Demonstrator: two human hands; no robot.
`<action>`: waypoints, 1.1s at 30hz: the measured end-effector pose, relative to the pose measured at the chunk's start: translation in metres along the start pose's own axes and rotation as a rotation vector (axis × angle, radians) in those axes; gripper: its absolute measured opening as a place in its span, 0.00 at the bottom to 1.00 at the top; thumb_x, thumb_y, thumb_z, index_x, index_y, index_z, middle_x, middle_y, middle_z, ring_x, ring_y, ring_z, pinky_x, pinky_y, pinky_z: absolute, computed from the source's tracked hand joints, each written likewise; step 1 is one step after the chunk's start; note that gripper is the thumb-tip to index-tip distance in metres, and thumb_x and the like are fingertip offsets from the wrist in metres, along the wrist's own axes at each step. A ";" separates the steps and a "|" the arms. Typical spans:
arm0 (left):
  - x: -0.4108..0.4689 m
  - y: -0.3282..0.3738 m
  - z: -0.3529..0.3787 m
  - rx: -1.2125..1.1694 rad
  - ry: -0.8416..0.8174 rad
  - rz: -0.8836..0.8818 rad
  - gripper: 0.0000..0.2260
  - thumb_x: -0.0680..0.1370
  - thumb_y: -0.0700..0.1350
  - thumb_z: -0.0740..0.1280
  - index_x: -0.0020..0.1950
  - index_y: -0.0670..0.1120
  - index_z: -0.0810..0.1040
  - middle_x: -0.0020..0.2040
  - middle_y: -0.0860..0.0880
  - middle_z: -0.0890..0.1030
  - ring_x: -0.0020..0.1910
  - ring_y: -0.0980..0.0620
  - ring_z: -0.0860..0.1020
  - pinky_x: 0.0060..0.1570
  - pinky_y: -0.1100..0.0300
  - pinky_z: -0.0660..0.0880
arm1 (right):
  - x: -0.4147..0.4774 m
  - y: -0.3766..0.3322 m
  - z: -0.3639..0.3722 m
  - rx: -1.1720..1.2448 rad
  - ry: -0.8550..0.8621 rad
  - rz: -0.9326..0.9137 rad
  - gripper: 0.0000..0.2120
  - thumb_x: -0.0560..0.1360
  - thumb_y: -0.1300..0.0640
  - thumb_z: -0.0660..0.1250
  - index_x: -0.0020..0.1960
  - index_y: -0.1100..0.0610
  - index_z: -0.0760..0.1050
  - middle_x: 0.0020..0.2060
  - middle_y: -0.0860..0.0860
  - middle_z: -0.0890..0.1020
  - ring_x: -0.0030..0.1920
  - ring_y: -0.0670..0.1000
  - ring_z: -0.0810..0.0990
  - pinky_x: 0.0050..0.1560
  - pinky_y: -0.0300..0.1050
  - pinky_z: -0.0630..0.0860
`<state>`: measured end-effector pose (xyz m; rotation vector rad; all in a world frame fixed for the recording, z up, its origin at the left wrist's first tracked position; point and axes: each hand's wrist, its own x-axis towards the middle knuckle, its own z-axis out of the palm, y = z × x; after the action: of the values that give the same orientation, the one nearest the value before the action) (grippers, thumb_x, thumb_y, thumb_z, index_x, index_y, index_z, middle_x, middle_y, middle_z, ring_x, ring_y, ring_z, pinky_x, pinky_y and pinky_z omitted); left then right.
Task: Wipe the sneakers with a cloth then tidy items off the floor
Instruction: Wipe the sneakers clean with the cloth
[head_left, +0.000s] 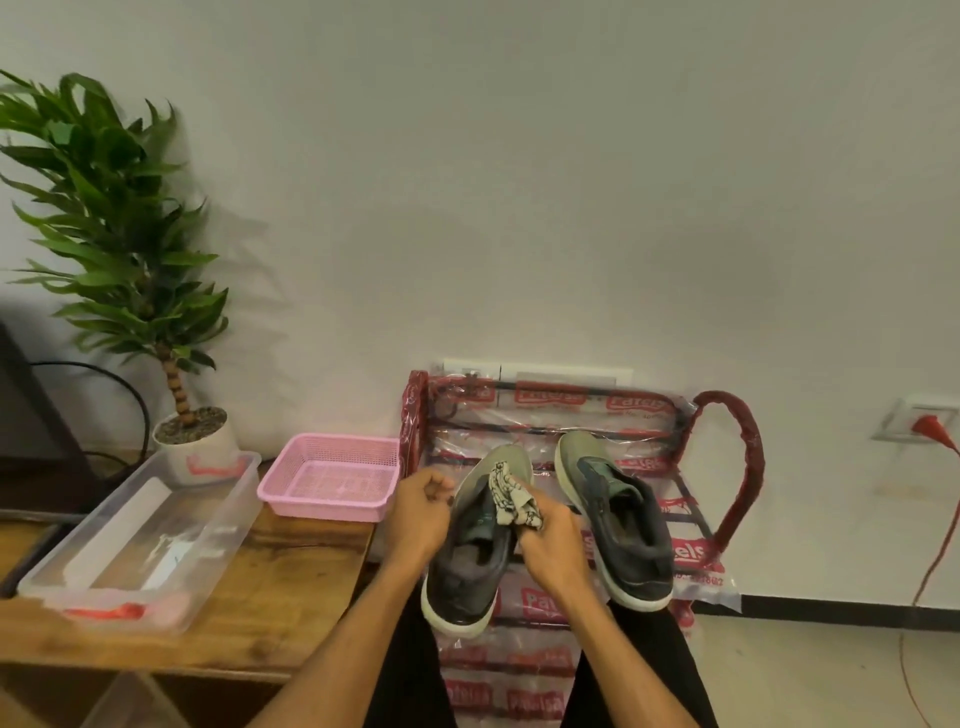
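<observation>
Left hand (420, 512) grips the grey-green mesh sneaker (467, 577) by its side, steadying it — right hand (553, 545) clutches a bunched patterned cloth (511, 498) against the laces, likely to wipe.

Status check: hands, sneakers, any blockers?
Right hand pinches cloth over left sneaker. Left hand curled at its side, grip unclear. Right sneaker beside it on rack. Nothing in the way.

Location: a room in a home. I face a plain white wall (519, 182) above a tiled floor (831, 675). Indicators: a potted plant (119, 218) behind a clear plastic bin (140, 535), a pink basket (332, 478) on a wooden tabletop (291, 561), a plastic-wrapped shoe rack (571, 415) carrying a sneaker (618, 519), and a wall socket (906, 423) with a red plug.
</observation>
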<state>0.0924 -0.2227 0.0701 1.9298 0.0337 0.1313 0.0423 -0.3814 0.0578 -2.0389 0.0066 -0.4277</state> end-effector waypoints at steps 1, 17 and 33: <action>-0.007 -0.009 -0.001 0.008 0.011 -0.020 0.17 0.72 0.28 0.62 0.39 0.50 0.78 0.39 0.53 0.82 0.44 0.54 0.80 0.44 0.61 0.75 | 0.002 0.000 0.000 -0.015 -0.003 0.016 0.27 0.69 0.73 0.62 0.59 0.48 0.81 0.46 0.35 0.82 0.49 0.36 0.80 0.50 0.34 0.77; -0.091 -0.062 0.011 0.193 -0.248 0.001 0.61 0.55 0.61 0.81 0.77 0.61 0.44 0.75 0.54 0.62 0.73 0.52 0.64 0.65 0.46 0.71 | 0.018 -0.010 0.008 -0.192 -0.084 0.225 0.15 0.67 0.72 0.61 0.38 0.52 0.75 0.33 0.51 0.79 0.37 0.53 0.79 0.35 0.41 0.71; -0.036 0.037 0.001 0.247 0.065 0.454 0.40 0.68 0.54 0.76 0.75 0.53 0.59 0.70 0.50 0.69 0.67 0.52 0.69 0.64 0.52 0.73 | 0.036 -0.057 -0.047 0.021 0.228 0.048 0.17 0.72 0.72 0.62 0.54 0.56 0.81 0.42 0.44 0.82 0.42 0.41 0.78 0.41 0.36 0.74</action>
<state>0.0553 -0.2395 0.1016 2.1520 -0.3617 0.5133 0.0515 -0.4001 0.1376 -1.9552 0.1880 -0.6250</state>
